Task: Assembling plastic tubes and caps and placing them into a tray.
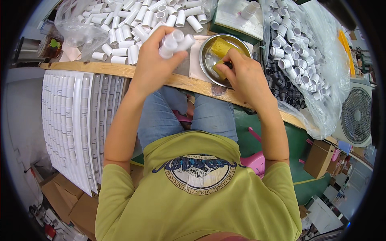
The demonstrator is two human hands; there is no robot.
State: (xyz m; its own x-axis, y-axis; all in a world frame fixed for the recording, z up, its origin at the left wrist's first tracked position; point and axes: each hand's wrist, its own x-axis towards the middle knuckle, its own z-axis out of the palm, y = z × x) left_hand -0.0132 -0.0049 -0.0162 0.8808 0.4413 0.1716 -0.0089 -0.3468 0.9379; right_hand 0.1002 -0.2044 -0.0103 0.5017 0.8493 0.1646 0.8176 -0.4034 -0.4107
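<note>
My left hand [155,60] is closed around a bunch of short white plastic tubes [169,43], held above the table's near edge and smeared a little by motion. Over a round metal bowl [204,66] to the right, my right hand [248,74] is closed, thumb and forefinger pinching a small black piece [228,64]; most of it is hidden by the fingers. A yellow sponge [222,48] lies in the bowl, and another yellow sponge piece [219,71] shows next to my right thumb.
Behind my left hand spreads a heap of white tubes [146,18]. White fittings [297,60] fill a clear bag at the right, beside black fittings [283,86]. A green-sided block [237,22] stands behind the bowl. A wooden strip [189,83] edges the table. Stacked white trays [66,120] hold tubes at left.
</note>
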